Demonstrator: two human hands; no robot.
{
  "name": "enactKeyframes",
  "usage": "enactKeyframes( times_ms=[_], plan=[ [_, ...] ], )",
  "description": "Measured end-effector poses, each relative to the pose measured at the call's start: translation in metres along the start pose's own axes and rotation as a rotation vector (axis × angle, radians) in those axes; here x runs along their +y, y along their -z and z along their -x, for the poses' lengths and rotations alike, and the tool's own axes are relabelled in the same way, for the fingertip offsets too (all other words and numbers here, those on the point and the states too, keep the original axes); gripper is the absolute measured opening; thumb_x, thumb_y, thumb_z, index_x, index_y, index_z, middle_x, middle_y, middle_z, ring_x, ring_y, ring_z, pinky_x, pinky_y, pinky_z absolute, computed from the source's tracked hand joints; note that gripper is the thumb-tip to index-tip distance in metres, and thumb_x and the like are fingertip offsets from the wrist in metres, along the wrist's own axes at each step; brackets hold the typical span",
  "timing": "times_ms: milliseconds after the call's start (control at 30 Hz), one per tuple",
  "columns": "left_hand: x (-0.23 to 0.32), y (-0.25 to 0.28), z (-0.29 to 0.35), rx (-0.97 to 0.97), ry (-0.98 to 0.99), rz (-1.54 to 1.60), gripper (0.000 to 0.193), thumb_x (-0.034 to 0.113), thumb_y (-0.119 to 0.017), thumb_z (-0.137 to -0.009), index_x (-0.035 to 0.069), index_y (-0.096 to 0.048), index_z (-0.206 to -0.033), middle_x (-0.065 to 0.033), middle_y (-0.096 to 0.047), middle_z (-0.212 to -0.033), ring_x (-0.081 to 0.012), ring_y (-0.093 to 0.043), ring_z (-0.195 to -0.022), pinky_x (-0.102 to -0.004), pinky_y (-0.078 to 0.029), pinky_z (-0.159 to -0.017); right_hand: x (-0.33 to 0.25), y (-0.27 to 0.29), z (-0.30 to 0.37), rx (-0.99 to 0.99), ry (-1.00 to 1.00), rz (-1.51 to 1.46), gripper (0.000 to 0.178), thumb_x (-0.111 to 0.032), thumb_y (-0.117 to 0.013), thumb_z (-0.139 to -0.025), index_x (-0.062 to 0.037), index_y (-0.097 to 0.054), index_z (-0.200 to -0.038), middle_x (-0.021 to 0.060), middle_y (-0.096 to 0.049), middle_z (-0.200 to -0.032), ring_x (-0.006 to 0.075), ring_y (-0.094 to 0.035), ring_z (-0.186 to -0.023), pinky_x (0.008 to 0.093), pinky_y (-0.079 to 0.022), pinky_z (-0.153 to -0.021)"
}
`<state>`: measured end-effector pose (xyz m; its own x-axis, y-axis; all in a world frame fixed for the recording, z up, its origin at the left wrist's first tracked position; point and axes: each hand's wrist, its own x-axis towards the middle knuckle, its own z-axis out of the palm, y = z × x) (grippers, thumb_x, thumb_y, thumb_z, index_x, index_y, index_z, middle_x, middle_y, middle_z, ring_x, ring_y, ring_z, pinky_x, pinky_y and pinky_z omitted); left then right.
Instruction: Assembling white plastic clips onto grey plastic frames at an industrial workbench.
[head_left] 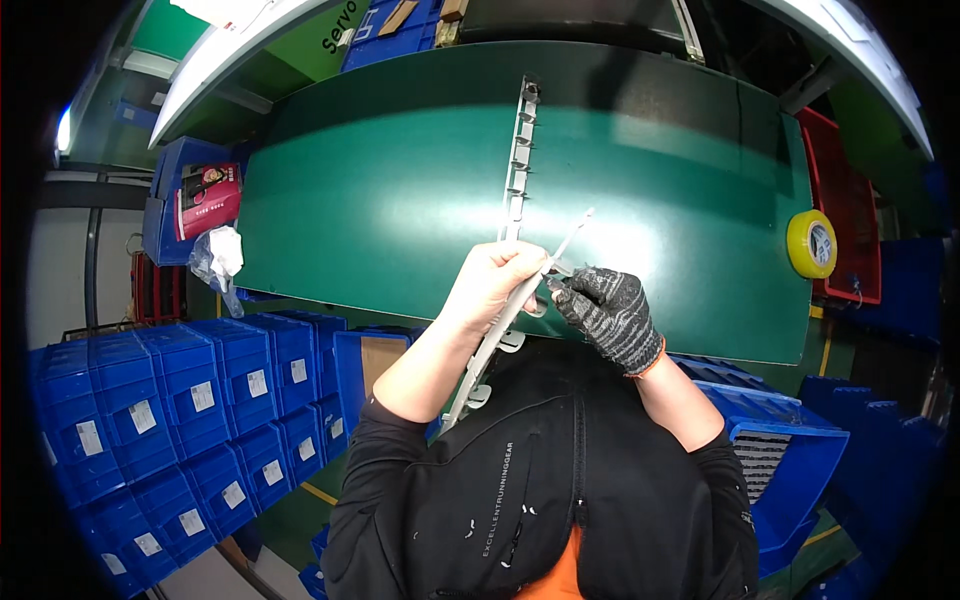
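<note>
Over the table's (380,200) near edge, left hand (497,282) grips a grey strip (487,352); hold it steady against the right hand's (612,315) pinching fingers

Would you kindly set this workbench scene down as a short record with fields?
left hand: bare, closed around a long pale strip
right hand: grey knit glove, fingers close to the held strip
table: green, with a second strip on it
tape roll: yellow, at the table's right edge
blue crates: stacked, lower left
</note>
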<state>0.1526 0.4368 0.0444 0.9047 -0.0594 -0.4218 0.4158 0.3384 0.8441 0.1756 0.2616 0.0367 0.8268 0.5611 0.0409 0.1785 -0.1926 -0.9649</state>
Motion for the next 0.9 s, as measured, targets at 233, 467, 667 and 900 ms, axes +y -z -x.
enactKeyframes(
  times_ms=[233,467,667,900],
  plan=[
    [0.0,0.0,0.005,0.008,-0.016,0.003,0.026,0.022,-0.062,-0.081,-0.003,-0.06,-0.089,-0.0045,-0.059,-0.063,-0.0067,-0.053,-0.044,-0.0166,-0.044,-0.039,-0.004,-0.006,0.001,0.01,-0.038,-0.019,0.017,-0.019,-0.063,-0.077,-0.0053,-0.065,-0.088,0.0132,-0.058,-0.067,0.0251,-0.056,-0.056,0.0331,-0.043,-0.054],
    [-0.001,-0.004,0.012,0.104,-0.2,-0.182,0.017,0.014,-0.059,-0.083,-0.002,-0.061,-0.086,-0.003,-0.058,-0.065,-0.0083,-0.053,-0.049,-0.02,-0.045,-0.046,-0.007,-0.006,0.004,0.158,-0.244,-0.323,0.015,-0.015,-0.06,-0.081,-0.0019,-0.059,-0.075,0.0044,-0.053,-0.058,0.0106,-0.047,-0.052,0.0261,-0.039,-0.05],
    [-0.003,-0.014,0.015,0.204,-0.518,-0.805,0.014,0.013,-0.058,-0.083,0.0,-0.062,-0.081,-0.002,-0.057,-0.059,-0.0058,-0.051,-0.049,-0.0201,-0.042,-0.047,-0.013,0.002,0.003,0.063,-0.429,-0.441,0.019,-0.022,-0.059,-0.083,-0.0044,-0.06,-0.074,0.0007,-0.053,-0.055,0.0056,-0.046,-0.048,0.022,-0.036,-0.045],
    [0.03,-0.005,0.02,0.243,-0.547,-0.953,0.013,0.017,-0.058,-0.082,0.006,-0.064,-0.086,-0.0068,-0.059,-0.062,-0.0116,-0.056,-0.053,-0.0251,-0.043,-0.05,0.006,-0.006,0.0,0.275,-0.191,-0.534,0.014,-0.016,-0.058,-0.083,-0.0035,-0.06,-0.077,-0.0011,-0.054,-0.06,0.0058,-0.047,-0.052,0.0226,-0.039,-0.049]
  ],
)
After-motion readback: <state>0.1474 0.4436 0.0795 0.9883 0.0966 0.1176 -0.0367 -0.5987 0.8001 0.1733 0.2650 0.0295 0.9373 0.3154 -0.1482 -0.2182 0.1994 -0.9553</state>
